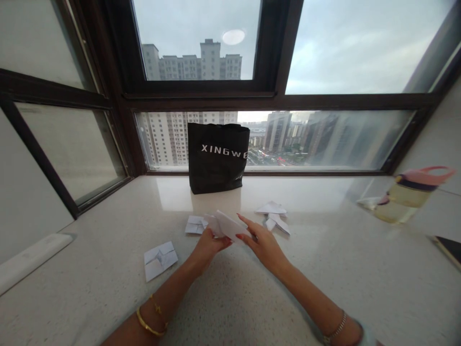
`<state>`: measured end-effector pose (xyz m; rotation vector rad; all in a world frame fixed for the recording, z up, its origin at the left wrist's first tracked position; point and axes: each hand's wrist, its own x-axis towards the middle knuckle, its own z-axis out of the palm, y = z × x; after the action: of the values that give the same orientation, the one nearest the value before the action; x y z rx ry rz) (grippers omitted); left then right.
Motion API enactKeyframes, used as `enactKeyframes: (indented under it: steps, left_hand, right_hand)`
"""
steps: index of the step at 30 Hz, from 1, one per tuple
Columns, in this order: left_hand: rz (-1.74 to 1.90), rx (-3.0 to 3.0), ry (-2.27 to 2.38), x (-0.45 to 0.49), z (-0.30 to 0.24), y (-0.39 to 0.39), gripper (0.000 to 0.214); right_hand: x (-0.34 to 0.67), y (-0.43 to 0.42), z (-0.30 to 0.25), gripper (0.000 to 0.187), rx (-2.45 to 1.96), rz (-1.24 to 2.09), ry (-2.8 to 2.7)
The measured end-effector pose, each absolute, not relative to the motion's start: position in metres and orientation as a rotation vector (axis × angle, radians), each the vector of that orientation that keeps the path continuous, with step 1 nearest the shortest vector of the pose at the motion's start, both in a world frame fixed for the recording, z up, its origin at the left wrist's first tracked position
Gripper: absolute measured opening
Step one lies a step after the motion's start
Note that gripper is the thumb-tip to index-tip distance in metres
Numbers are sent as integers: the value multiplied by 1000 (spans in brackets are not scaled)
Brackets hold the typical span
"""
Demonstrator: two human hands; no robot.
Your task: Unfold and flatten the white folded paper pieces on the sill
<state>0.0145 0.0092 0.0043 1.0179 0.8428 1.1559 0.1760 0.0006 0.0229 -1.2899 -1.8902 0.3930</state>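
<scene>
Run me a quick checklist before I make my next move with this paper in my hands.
1. Left hand holding the paper: ok.
2. Right hand at the paper: ok, thumb by its right side.
3. Creases lined up: cannot tell, too blurred.
4. Nearest left-side folded square clear of the left forearm: ok, lying apart on the counter.
5. Bag out of the way: ok, standing by the window.
6. Bottle away from both hands: ok, far right.

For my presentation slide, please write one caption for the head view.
Left hand and right hand hold folded white paper over a pale counter; a black bag stands by the window.
</scene>
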Motion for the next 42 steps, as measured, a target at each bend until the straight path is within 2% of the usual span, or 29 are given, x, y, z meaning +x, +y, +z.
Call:
enactKeyframes:
  steps: [8, 13, 15, 19, 21, 23, 26, 28, 34, 37, 42]
  left_hand:
    - [1062, 1317, 886, 16, -6, 14, 41]
    - [899, 1625, 966, 15, -15, 15, 32]
    - [873, 1733, 1031, 10, -14, 16, 43]
    - [1160, 2080, 1248, -1, 4, 13, 75]
    - [1182, 2399, 1259, -3, 16, 8, 73]
    - [992, 2724, 1245, -1, 24, 2, 58]
    - [484, 2932, 1348, 4, 25, -1, 29]
    - [225, 2906, 1434, 6, 24, 0, 31]
    - [129, 2861, 1482, 4, 26, 1, 36]
    - [58, 2798, 1528, 4, 25, 4, 33]
    - [25, 2770, 1543, 8, 25, 5, 35]
  right_hand:
    - [171, -4, 27, 44, -1314, 470, -2008]
    - [176, 5, 20, 20, -1430, 470, -2095]
    - [180, 7, 20, 19, -1502, 403, -2127]
    - [188, 6, 24, 19, -1655, 208, -2147]
    - [187, 4, 26, 17, -1629, 129, -2211]
    - [184, 2, 26, 14, -1539, 51, -2296]
    - [179, -1, 24, 11, -1430, -75, -2356]
    - [178, -1, 22, 12, -1399, -98, -2413]
    - [179, 1, 22, 22, -1354, -27, -2566]
    - [177, 5, 22, 18, -1364, 18, -2536]
    - [190, 12, 23, 16, -1395, 564, -2257]
